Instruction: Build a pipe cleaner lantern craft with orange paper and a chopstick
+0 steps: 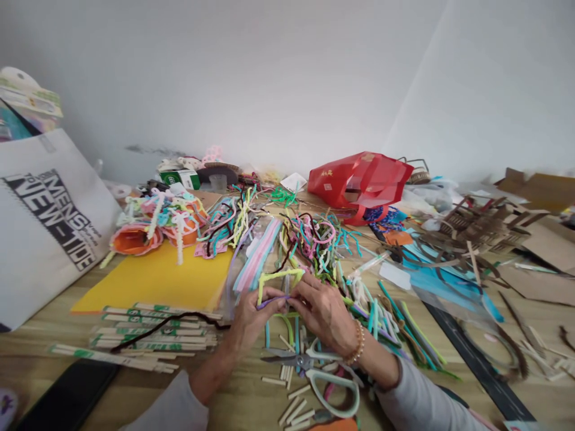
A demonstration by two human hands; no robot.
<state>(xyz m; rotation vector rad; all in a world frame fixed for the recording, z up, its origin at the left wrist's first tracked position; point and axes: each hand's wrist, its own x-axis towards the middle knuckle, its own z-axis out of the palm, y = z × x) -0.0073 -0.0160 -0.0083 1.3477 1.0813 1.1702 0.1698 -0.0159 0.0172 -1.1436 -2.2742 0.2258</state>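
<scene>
My left hand [250, 318] and my right hand [324, 311] meet at the table's middle, both pinched on a purple pipe cleaner [272, 300] stretched between their fingertips. A bent yellow-green pipe cleaner [279, 275] rises just behind the fingers. A large tangle of coloured pipe cleaners [314, 239] lies right behind both hands. Scissors with pale green handles [314, 365] rest under my right wrist, which wears a bead bracelet.
Wrapped chopsticks [153, 335] and a yellow sheet [162, 278] lie to the left, a white printed bag [45, 227] beyond them. A red bag [363, 176] stands at the back. Cardboard scraps [485, 227] fill the right side. A black phone [67, 398] sits near the front left edge.
</scene>
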